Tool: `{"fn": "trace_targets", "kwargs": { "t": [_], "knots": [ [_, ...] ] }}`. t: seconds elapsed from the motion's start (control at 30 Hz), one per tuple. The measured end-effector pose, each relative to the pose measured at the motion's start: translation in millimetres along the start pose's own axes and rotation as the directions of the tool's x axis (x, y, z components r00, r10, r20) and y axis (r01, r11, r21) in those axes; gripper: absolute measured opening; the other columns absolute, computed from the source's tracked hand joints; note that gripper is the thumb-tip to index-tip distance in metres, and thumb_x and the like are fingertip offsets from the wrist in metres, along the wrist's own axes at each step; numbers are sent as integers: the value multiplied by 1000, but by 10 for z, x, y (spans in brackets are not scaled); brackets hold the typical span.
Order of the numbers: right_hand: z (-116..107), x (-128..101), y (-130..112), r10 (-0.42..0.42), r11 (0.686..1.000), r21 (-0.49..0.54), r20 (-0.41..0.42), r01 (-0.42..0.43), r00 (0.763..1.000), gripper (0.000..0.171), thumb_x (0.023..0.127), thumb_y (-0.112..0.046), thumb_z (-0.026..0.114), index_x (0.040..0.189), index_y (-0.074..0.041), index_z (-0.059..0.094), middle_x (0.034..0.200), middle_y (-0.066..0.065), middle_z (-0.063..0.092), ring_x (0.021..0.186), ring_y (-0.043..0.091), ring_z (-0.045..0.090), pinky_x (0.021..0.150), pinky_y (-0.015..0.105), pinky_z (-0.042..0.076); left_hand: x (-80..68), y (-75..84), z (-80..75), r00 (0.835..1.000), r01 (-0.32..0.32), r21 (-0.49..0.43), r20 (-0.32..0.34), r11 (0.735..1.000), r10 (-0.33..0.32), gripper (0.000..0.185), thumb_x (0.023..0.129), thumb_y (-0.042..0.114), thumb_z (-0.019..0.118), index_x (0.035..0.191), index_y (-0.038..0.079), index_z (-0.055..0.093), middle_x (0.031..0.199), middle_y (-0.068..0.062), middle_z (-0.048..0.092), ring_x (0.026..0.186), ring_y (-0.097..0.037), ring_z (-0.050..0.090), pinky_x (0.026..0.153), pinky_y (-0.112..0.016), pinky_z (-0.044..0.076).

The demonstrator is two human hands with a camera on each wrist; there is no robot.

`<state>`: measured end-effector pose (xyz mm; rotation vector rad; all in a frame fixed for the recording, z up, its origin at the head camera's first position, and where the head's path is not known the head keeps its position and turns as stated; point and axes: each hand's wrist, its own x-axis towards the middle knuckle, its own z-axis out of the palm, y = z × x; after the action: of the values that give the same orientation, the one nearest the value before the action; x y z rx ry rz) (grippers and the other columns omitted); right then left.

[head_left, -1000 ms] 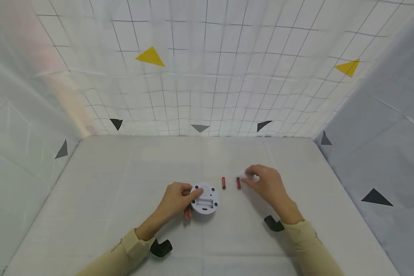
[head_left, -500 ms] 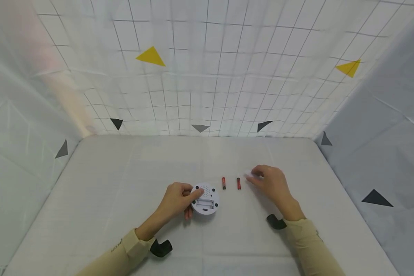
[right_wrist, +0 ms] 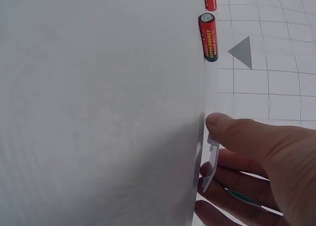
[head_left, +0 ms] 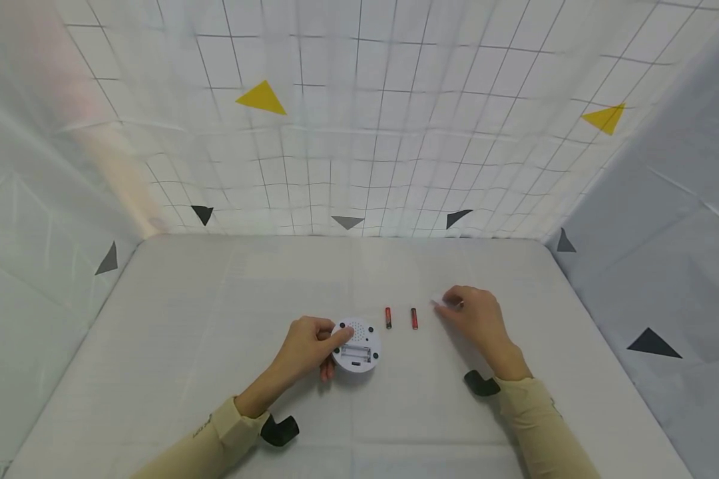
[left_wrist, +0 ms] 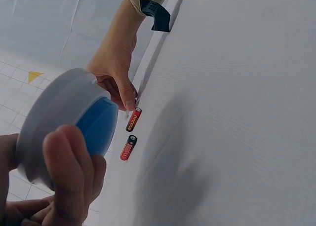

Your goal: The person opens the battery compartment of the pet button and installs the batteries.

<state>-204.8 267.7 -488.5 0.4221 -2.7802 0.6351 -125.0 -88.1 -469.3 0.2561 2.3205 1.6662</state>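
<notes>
My left hand (head_left: 305,346) grips a round white device (head_left: 364,332) above the table, thumb across its speaker holes. Its battery compartment (head_left: 355,353) lies uncovered, with no battery seen inside. On the other side, a blue face (left_wrist: 99,125) shows in the left wrist view. To the right, my right hand (head_left: 476,319) pinches a small white battery cover (right_wrist: 212,164) between thumb and fingers, right at the tabletop. Two red and black batteries, one nearer the device (head_left: 388,318) and one nearer the right hand (head_left: 415,319), lie apart between the hands.
A white sheet covers the table (head_left: 245,279). Behind it hangs a white gridded backdrop (head_left: 329,146) with yellow and dark triangles. Plain sheets stand at the left and right sides. Dark camera mounts sit at the left wrist (head_left: 279,431) and right wrist (head_left: 481,384).
My right hand has moved a little to the right with the white cover, away from the batteries. The left hand, the device and both batteries have stayed in place.
</notes>
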Motion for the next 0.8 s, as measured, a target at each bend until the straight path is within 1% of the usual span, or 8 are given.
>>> {"fn": "trace_targets", "kwargs": {
  "t": [0.13, 0.4, 0.57, 0.8],
  "knots": [
    [-1, 3, 9, 18, 1000, -9, 19, -18, 1000, 20, 85, -17, 89, 96, -6, 79, 89, 8, 79, 80, 25, 70, 74, 45, 57, -4, 6, -1, 1000, 0, -1, 2, 1000, 0, 36, 101, 38, 72, 93, 3, 73, 63, -15, 71, 40, -18, 61, 45, -42, 56],
    [-18, 10, -18, 60, 998, -23, 55, -59, 997, 21, 85, -18, 90, 97, -5, 79, 90, 9, 78, 82, 26, 68, 76, 45, 56, -5, 9, -2, 1000, -7, 4, 10, 1000, 7, 36, 101, 38, 72, 93, 3, 73, 63, -15, 71, 40, -18, 62, 45, -41, 56],
    [-22, 7, -24, 52, 998, -25, 51, -51, 997, 22, 84, -18, 90, 96, -4, 79, 90, 10, 78, 82, 27, 69, 76, 45, 56, -4, 15, 0, 1000, -7, -2, 9, 1000, 7, 36, 101, 38, 72, 95, 2, 73, 64, -15, 71, 40, -18, 62, 45, -43, 57],
    [-30, 0, -12, 32, 999, -15, 46, -31, 998, 26, 82, -19, 91, 98, -4, 78, 92, 10, 77, 83, 27, 69, 76, 45, 56, -12, 20, 8, 1000, -4, 5, 5, 1000, 4, 36, 101, 38, 72, 92, 3, 72, 63, -14, 71, 40, -18, 62, 45, -43, 57]
  ]
}}
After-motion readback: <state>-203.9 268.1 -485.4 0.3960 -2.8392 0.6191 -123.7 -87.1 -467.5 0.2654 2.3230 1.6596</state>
